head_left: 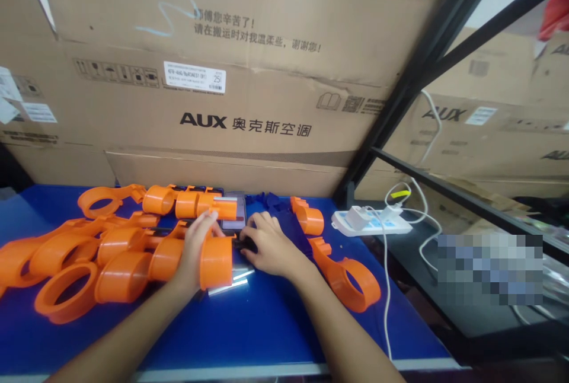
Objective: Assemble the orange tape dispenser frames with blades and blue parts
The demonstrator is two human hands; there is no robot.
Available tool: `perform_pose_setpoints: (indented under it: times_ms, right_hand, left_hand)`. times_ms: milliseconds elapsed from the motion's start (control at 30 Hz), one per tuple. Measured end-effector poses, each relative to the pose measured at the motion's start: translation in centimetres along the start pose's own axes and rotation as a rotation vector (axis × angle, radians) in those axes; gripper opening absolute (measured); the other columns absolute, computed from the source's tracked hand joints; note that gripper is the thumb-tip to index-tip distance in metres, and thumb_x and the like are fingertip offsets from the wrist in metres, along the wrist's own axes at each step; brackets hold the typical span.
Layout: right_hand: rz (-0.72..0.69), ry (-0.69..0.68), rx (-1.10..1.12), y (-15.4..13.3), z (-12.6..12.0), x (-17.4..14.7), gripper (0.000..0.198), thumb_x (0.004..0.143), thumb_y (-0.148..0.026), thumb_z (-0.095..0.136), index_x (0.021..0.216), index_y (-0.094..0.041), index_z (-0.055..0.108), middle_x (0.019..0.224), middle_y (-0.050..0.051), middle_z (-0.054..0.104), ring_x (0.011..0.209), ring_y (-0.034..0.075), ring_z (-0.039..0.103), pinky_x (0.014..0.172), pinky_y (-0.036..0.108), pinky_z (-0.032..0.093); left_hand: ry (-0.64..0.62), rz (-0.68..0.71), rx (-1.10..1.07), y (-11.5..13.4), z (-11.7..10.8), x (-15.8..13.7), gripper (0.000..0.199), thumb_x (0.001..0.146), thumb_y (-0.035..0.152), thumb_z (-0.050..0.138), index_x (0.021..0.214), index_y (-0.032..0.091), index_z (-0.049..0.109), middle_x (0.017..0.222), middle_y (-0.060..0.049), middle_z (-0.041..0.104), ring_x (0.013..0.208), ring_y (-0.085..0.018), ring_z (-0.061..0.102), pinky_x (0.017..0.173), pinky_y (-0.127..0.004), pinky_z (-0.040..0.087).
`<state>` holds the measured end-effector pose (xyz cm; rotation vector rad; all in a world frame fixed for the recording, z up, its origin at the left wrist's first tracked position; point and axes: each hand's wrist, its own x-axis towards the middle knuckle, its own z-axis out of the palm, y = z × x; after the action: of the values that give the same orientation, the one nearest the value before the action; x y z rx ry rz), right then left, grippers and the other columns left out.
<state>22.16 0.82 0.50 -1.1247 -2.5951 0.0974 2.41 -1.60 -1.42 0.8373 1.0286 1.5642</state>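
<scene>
My left hand [195, 246] is closed around an orange plastic ring holder [216, 261], its wide round end facing the front edge of the table. Close on its right, my right hand [271, 246] has its fingers curled at a black rod-like piece [242, 243]; what that piece is, I cannot make out. Several similar orange ring parts lie to the left, among them a flat-lying ring [66, 294] and a short cup-like ring [124, 276]. Behind the hands a phone-like dark device [234, 205] lies on the table. Clear strips [229, 285] rest below the held part.
The blue tabletop [267, 335] carries more orange parts on the right, one a large ring [355, 285]. A white power strip [371, 222] with cables stands beyond the right edge. Large cardboard boxes [249, 86] wall off the back, next to a black rack post [400, 69].
</scene>
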Motion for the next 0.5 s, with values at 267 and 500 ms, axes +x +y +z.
perform_pose_setpoints:
  times_ms: [267,500]
  right_hand:
    - [0.032,0.076,0.012,-0.1,-0.4,0.4,0.012,0.09,-0.029,0.071,0.097,-0.02,0.07,0.105,0.01,0.064,0.1,0.027,0.054,0.084,0.039,0.042]
    - [0.154,0.491,0.321,0.4,-2.1,0.3,0.018,0.1,-0.034,0.059,0.11,-0.021,0.067,0.087,0.005,0.07,0.076,0.02,0.062,0.071,0.032,0.048]
  left_hand:
    - [-0.085,-0.025,0.045,0.0,0.2,-1.0,0.045,0.083,0.058,0.074,0.064,0.019,0.058,0.059,0.002,0.053,0.047,-0.011,0.046,0.047,-0.023,0.038]
    - [-0.097,-0.053,0.04,0.1,0.8,-1.2,0.044,0.08,0.059,0.076,0.071,0.019,0.06,0.06,0.002,0.057,0.048,-0.011,0.049,0.048,-0.022,0.039]
